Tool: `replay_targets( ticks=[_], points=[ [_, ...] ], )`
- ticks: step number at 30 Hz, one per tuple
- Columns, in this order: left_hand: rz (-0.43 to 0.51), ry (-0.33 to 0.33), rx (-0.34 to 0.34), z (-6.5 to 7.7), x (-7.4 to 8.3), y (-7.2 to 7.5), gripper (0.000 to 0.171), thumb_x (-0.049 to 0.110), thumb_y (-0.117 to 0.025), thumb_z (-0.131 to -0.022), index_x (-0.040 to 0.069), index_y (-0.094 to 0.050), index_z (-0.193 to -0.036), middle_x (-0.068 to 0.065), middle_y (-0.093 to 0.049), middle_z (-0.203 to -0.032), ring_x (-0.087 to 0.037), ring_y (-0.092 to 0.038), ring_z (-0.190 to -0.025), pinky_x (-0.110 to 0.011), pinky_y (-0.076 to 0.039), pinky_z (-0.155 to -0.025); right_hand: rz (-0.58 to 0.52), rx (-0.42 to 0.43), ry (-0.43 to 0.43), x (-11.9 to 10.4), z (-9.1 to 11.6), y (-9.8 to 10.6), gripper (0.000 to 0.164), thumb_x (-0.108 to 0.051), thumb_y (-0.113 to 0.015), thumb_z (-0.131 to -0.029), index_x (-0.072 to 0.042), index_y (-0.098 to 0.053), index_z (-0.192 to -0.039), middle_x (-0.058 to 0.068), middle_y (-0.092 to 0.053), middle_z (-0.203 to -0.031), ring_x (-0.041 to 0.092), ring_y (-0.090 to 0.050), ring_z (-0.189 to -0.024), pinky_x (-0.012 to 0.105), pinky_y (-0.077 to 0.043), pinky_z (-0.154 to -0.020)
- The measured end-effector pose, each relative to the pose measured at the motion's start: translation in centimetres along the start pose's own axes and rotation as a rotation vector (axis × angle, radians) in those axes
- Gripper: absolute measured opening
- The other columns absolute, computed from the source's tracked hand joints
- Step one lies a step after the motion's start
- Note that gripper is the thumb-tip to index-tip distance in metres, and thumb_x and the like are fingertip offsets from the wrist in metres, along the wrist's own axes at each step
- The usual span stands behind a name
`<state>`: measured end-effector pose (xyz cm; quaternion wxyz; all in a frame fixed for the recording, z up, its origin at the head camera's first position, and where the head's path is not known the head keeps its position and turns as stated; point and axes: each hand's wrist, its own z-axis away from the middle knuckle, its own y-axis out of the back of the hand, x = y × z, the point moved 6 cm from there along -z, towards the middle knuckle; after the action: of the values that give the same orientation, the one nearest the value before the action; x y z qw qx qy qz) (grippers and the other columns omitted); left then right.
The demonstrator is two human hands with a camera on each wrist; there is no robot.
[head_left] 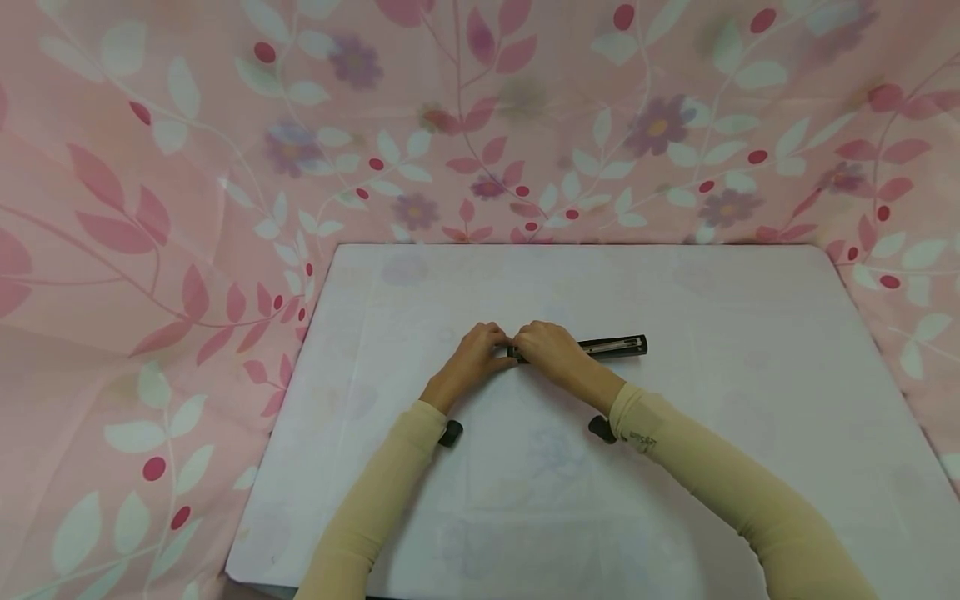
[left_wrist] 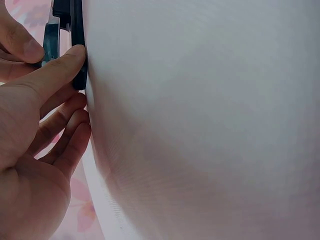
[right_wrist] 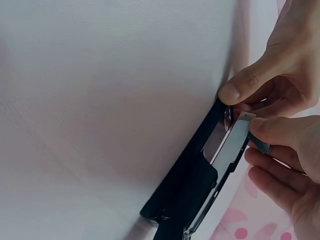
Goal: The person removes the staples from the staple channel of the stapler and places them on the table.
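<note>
A black stapler (head_left: 618, 347) lies over the middle of the white table, its parts spread apart so the silver staple channel (right_wrist: 231, 146) shows. With thumb and fingers, my left hand (head_left: 472, 358) holds the end of its black base (right_wrist: 187, 155). My right hand (head_left: 553, 350) pinches the channel's end beside it, thumb on the metal. A small dark grey piece (right_wrist: 260, 144) sticks out beneath the right thumb; what it is, I cannot tell. In the left wrist view, the left thumb presses the base (left_wrist: 78, 75), while the other left fingers reach down by the tabletop.
The white-covered table (head_left: 750, 375) has rounded corners. Pink floral cloth (head_left: 480, 125) hangs behind it and along both sides. Small black devices sit by the cuffs, one at the left wrist (head_left: 451, 433) and one at the right (head_left: 602, 428).
</note>
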<state>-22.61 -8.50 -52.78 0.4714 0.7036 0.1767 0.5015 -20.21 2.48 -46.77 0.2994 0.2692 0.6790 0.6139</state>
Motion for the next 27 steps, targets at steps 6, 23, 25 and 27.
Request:
replay_targets(
  ticks=[6, 23, 25, 27],
  points=[
    [0.021, -0.002, 0.001, 0.3, 0.1, 0.1, 0.031, 0.024, -0.080, -0.082, 0.010, -0.076, -0.109, -0.004, -0.068, -0.105, -0.020, -0.056, -0.094, -0.032, -0.048, -0.082, -0.023, 0.019, -0.004, 0.2, 0.3, -0.1, 0.015, -0.003, -0.067, -0.091, -0.009, -0.076, -0.102, 0.003, -0.075, -0.100, 0.023, -0.069, -0.094, 0.034, -0.057, -0.077],
    [0.000, -0.004, 0.019, 0.4, 0.3, 0.1, 0.030, 0.024, -0.081, -0.082, 0.010, -0.076, -0.108, -0.003, -0.067, -0.102, -0.018, -0.055, -0.091, -0.031, -0.048, -0.081, -0.222, 0.285, 0.046, 1.1, 5.8, 1.1, 0.021, -0.007, -0.076, -0.084, -0.008, -0.075, -0.104, 0.002, -0.074, -0.103, 0.017, -0.069, -0.098, 0.032, -0.056, -0.084],
    [0.000, -0.006, 0.019, 0.3, 0.3, 0.1, 0.031, 0.024, -0.081, -0.081, 0.010, -0.076, -0.108, -0.003, -0.067, -0.102, -0.018, -0.055, -0.091, -0.032, -0.047, -0.080, -0.237, 0.300, 0.025, 1.4, 6.8, 1.1, 0.021, -0.006, -0.076, -0.083, -0.008, -0.075, -0.104, 0.002, -0.074, -0.103, 0.018, -0.069, -0.099, 0.034, -0.056, -0.085],
    [0.005, -0.004, 0.017, 0.3, 0.3, 0.1, 0.031, 0.024, -0.081, -0.081, 0.009, -0.076, -0.108, -0.003, -0.067, -0.102, -0.018, -0.055, -0.091, -0.032, -0.047, -0.080, -0.250, 0.314, 0.006, 1.8, 7.8, 1.0, 0.021, -0.006, -0.076, -0.083, -0.007, -0.075, -0.104, 0.003, -0.074, -0.103, 0.020, -0.069, -0.099, 0.035, -0.056, -0.087]
  ],
)
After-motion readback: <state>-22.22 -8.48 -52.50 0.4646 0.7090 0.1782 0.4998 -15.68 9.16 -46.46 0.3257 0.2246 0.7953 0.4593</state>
